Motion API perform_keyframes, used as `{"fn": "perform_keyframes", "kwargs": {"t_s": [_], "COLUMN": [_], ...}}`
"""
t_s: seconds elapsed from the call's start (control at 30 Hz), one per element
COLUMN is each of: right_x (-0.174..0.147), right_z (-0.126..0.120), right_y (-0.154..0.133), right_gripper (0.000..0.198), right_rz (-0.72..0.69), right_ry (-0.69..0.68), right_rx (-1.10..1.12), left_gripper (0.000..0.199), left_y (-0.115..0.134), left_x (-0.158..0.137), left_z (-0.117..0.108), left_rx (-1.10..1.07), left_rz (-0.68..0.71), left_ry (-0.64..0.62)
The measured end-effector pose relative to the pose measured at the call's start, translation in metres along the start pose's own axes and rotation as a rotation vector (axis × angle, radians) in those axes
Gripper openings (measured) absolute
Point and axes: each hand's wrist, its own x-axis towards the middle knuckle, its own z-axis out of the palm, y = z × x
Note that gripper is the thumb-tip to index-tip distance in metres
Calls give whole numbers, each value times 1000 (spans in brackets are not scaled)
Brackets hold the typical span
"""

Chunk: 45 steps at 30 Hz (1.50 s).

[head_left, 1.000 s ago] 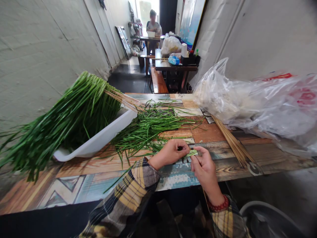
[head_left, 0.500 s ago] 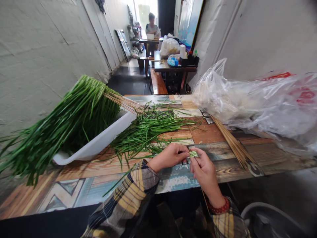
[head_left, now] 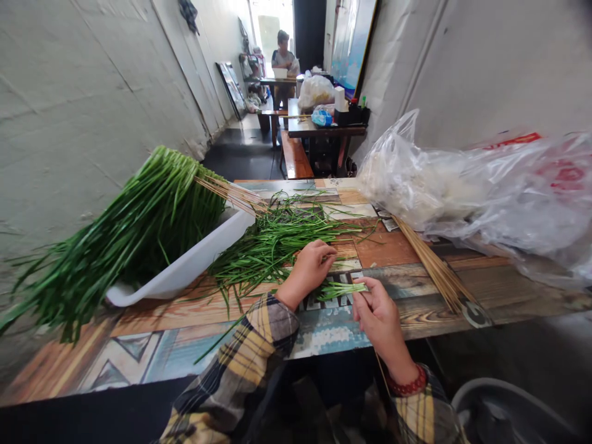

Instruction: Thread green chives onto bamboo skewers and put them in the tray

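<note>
My right hand is closed on a small bunch of garlic chives, pinched at the pale stem ends. A thin bamboo skewer runs down from under that hand past the table edge. My left hand is apart from the bunch, over the near right side of a loose pile of chives; its fingers are partly bent, with a gap at the thumb, and nothing shows in them. Left of the pile, many skewered chives hang over a white tray, their bare skewers pointing right.
Bare bamboo skewers lie on the patchwork-patterned table, beside a large clear plastic bag at right. A grey bin stands below the table. Farther back, a person sits behind another table.
My left hand has let go of the bunch and moved left and away from me, towards the loose chives. The right hand stays in place, and more of its bunch shows.
</note>
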Motion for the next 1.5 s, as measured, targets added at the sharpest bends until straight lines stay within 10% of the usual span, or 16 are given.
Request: {"fn": "perform_keyframes", "kwargs": {"t_s": [0.3, 0.97, 1.5], "right_x": [-1, 0, 0], "right_z": [0, 2, 1], "right_y": [2, -4, -1], "right_gripper": [28, 29, 37], "right_rz": [2, 65, 92], "right_ry": [-10, -7, 30], "right_rx": [18, 87, 206], "left_gripper": [13, 17, 15], "left_y": [7, 6, 22], "left_x": [12, 6, -9], "left_z": [18, 20, 4], "left_rx": [469, 395, -429], "left_rz": [38, 68, -82], "left_ry": [-116, -169, -112]}}
